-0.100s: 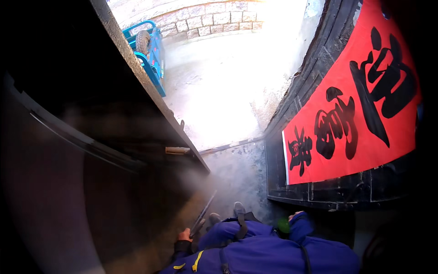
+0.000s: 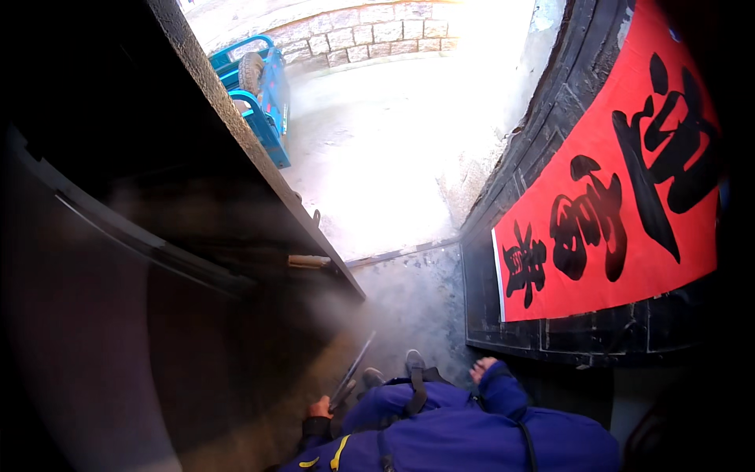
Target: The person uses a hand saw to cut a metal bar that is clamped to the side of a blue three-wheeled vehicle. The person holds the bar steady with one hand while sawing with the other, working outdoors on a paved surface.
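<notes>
My left hand (image 2: 319, 407) is low in the view beside my hip, its fingers wrapped round one end of a long thin dark stick (image 2: 353, 370). The stick slants up and away over the floor, its far tip pale; its exact kind cannot be made out. My right hand (image 2: 483, 368) hangs in front of my right side with nothing visible in it. Its fingers are loosely bent and a little apart, near the dark lower edge of the right door.
A dark door leaf (image 2: 259, 157) stands at left. At right, a black door (image 2: 558, 334) carries a red paper banner (image 2: 582, 236) with black brush writing. Between them a sill (image 2: 405, 252) leads to a bright yard with a blue cart (image 2: 271, 102) and a stone wall (image 2: 377, 35).
My right hand has swung forward and to the left, away from my side. My left hand with the stick has barely moved. The doorway has shifted slightly to the right in view.
</notes>
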A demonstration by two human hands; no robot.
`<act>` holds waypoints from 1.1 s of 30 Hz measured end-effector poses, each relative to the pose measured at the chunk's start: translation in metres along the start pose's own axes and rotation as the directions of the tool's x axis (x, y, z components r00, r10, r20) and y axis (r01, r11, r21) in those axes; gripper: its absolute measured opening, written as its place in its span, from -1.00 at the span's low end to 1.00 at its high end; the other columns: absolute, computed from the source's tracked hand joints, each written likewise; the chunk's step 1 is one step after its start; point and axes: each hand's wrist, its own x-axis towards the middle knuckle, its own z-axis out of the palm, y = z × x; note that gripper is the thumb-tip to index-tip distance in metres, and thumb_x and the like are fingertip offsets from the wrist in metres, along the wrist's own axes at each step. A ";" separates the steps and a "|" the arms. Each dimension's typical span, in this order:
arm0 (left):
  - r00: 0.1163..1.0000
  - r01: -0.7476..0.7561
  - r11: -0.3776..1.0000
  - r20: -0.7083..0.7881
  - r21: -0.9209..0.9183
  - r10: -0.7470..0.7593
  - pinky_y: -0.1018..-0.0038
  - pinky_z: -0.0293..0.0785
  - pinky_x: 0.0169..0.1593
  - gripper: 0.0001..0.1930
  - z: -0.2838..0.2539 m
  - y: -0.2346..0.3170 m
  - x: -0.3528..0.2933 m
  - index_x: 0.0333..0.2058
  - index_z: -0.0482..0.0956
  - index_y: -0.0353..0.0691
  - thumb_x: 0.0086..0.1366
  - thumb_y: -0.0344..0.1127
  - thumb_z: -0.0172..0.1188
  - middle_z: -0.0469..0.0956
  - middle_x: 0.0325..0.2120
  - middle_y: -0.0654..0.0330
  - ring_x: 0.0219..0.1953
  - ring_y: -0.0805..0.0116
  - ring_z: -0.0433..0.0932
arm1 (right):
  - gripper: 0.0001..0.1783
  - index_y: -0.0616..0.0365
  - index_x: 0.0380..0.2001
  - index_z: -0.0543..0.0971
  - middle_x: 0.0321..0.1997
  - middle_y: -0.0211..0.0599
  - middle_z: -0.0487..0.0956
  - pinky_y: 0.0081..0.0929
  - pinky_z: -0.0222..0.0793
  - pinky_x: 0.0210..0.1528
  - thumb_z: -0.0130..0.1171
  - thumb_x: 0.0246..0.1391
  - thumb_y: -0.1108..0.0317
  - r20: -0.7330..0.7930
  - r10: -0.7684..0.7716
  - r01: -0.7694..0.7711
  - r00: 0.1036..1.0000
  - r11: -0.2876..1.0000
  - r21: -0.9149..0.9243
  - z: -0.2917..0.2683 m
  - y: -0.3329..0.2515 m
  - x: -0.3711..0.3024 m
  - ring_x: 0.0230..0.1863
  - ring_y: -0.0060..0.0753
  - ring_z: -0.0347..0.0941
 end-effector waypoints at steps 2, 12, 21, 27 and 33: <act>0.985 0.171 0.971 0.002 0.169 -0.174 -0.13 0.55 -0.13 -0.64 -0.059 -0.046 -0.022 -0.23 0.53 -0.07 0.01 -0.21 0.46 0.66 -0.35 -0.16 -0.19 -0.32 0.64 | -0.74 0.13 -0.04 0.50 -0.07 -0.09 0.56 -0.04 0.47 0.06 0.18 0.29 0.25 0.265 0.092 -0.113 0.960 0.992 0.064 0.184 -0.114 -0.046 -0.02 -0.07 0.51; 0.963 0.247 0.968 -0.094 -0.051 -0.251 -0.12 0.52 -0.10 -0.57 0.023 0.027 -0.058 -0.21 0.55 -0.05 0.15 0.14 0.35 0.65 -0.33 -0.19 -0.12 -0.37 0.61 | -0.29 0.30 0.16 0.53 0.07 0.21 0.61 -0.16 0.51 0.14 0.41 0.06 0.04 0.315 -0.936 0.862 0.157 0.286 0.419 0.354 -0.632 -0.268 0.11 0.14 0.59; 0.950 0.312 0.941 0.040 -0.132 -0.309 -0.14 0.51 -0.08 -0.54 0.069 0.077 -0.082 -0.17 0.55 -0.02 0.19 0.21 0.29 0.65 -0.28 -0.23 -0.09 -0.37 0.61 | -0.23 0.26 0.16 0.44 0.04 0.22 0.55 -0.04 0.50 0.05 0.47 -0.15 0.25 0.394 -0.919 0.864 0.016 0.211 0.457 0.326 -0.560 -0.318 0.03 0.29 0.55; 0.954 0.299 0.939 0.053 -0.167 -0.294 -0.13 0.51 -0.05 -0.55 0.121 0.073 -0.057 -0.13 0.57 -0.06 0.18 0.14 0.31 0.65 -0.24 -0.25 -0.08 -0.38 0.60 | -0.13 0.42 0.31 0.25 0.27 0.29 0.39 -0.05 0.38 0.32 0.34 -0.11 0.46 0.593 -0.783 0.869 -0.187 0.150 0.471 0.276 -0.489 -0.378 0.32 0.34 0.35; 0.968 0.151 0.948 -0.153 -0.282 -0.200 -0.08 0.50 -0.14 -0.60 0.130 0.078 -0.044 -0.30 0.58 -0.15 0.20 0.10 0.33 0.65 -0.32 -0.21 -0.15 -0.34 0.63 | -0.31 0.29 0.21 0.42 0.18 0.02 0.42 -0.09 0.42 0.09 0.26 -0.09 0.52 0.662 -0.566 0.786 -0.491 0.040 0.617 0.242 -0.460 -0.394 0.11 0.10 0.45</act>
